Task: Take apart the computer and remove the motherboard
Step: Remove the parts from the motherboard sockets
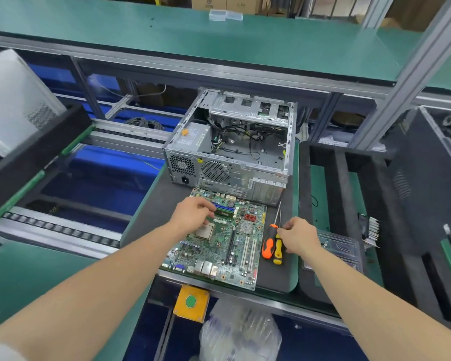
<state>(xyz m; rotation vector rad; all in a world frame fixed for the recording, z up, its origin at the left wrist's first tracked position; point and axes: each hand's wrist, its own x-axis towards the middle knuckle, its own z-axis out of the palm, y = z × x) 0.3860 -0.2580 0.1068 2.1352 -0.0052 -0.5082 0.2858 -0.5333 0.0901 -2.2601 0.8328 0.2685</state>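
- roller conveyor [63, 230] at far left, blue bins under it; blurred pale case panel on top, unclear.
- left hand [193, 214] on the board's memory slots, fingers curled and pinching the end of a green memory stick [223, 212].
- motherboard [219, 251] already out, flat on the dark worktop [151, 212] mat, just in front of the open computer case [235, 142]; case now holds only the psu and loose cables.
- step, judged: main removal done, stripping memory off the board. next calls for freeing the slot latches, then a straight lift.
- orange screwdriver [267, 246] and yellow screwdriver [277, 250] lie just right of the board.
- right hand [301, 237] beside them, fingers curled at the yellow handle's top; cannot tell if gripping.
- clear plastic tray [341, 246] and black foam racks [341, 178] at right; green shelf [167, 29] overhead, factory line.
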